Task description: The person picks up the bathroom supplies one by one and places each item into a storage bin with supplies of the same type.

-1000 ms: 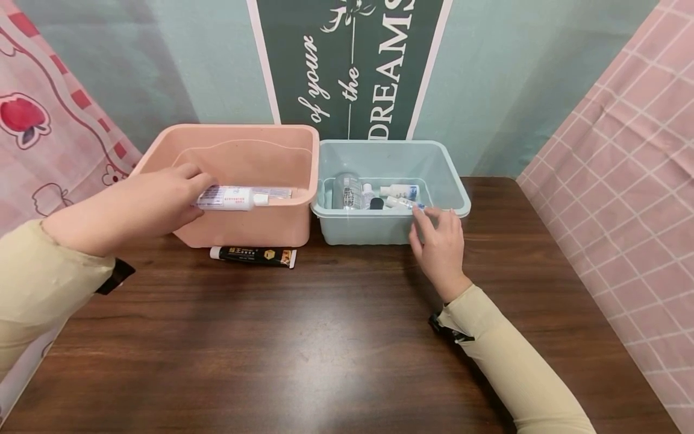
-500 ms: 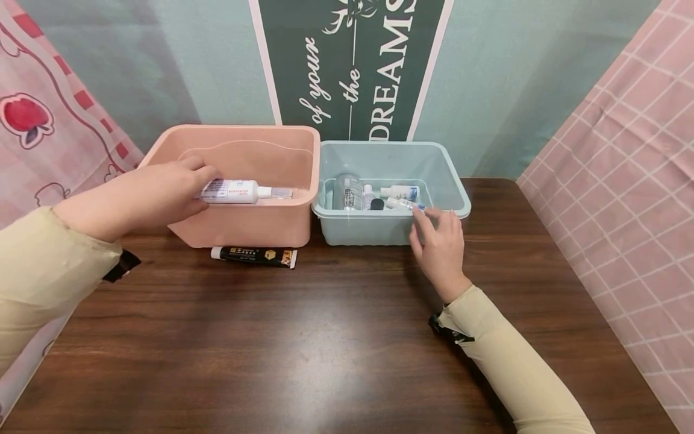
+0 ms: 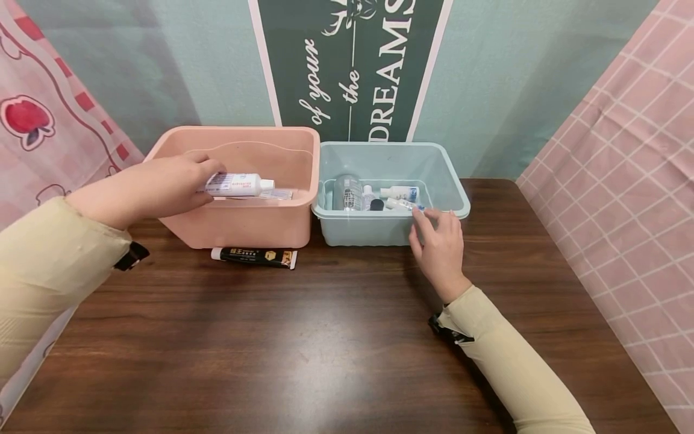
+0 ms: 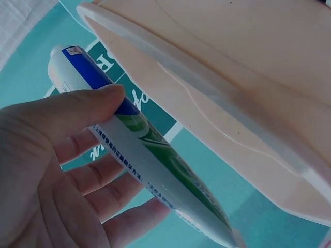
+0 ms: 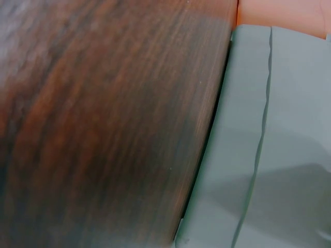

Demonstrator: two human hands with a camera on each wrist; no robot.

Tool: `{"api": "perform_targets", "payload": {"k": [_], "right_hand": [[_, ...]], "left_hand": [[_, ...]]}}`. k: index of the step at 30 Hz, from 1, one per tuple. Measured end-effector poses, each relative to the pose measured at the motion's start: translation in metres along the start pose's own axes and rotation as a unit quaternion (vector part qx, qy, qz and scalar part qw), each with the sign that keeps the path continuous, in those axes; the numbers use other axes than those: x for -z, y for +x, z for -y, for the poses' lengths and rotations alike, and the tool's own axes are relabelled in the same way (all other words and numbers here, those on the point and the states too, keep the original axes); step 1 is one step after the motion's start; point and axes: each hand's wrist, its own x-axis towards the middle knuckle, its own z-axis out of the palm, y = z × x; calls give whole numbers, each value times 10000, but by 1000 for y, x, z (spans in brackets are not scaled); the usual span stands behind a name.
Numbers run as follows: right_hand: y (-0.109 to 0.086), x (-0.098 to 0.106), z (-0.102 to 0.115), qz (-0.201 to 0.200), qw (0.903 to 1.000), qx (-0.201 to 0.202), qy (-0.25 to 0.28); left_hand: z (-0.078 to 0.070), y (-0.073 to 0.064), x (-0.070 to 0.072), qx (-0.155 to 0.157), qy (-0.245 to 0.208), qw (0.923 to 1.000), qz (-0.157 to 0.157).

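Observation:
My left hand [image 3: 165, 184] grips a white toothpaste tube [image 3: 238, 184] over the front part of the peach bin [image 3: 252, 226], its cap pointing right. In the left wrist view the thumb lies across the tube's blue and green printed side, fingers behind it. My right hand [image 3: 441, 250] rests at the front rim of the light blue bin [image 3: 365, 231], fingertips over the edge and thumb by the outer wall. Just inside that rim, near the index fingertip, lies a small white tube [image 3: 399, 204]. The right wrist view shows no hand, only bin wall and table.
Along the peach bin's front base lies a black tube with a white cap [image 3: 255, 257]. A flat pale packet [image 3: 279, 194] lies inside that bin. The blue bin holds a clear bottle [image 3: 347, 193], a white-and-blue bottle [image 3: 401, 193] and a black cap [image 3: 376, 205]. Both bins stand side by side.
My left hand has moved up and slightly right with the toothpaste tube, over the peach bin. The right hand, both bins and the black tube stay put.

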Motion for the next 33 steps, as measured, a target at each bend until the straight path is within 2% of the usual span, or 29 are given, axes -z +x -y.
{"api": "perform_targets", "payload": {"k": [8,14,26,33], "right_hand": [[0,-1,0,-9,10000,6,3],[0,-3,0,-54,10000,-1,29],[0,-4,-1,-47,9999,-93,47],[-1,-4,-1,-88,9999,-101,40]], "left_hand": [[8,7,2,-38,-28,9998,172],[11,15,2,87,-74,9991,415],[11,37,6,101,52,9972,733],[9,45,6,161,22,9957,913]]}}
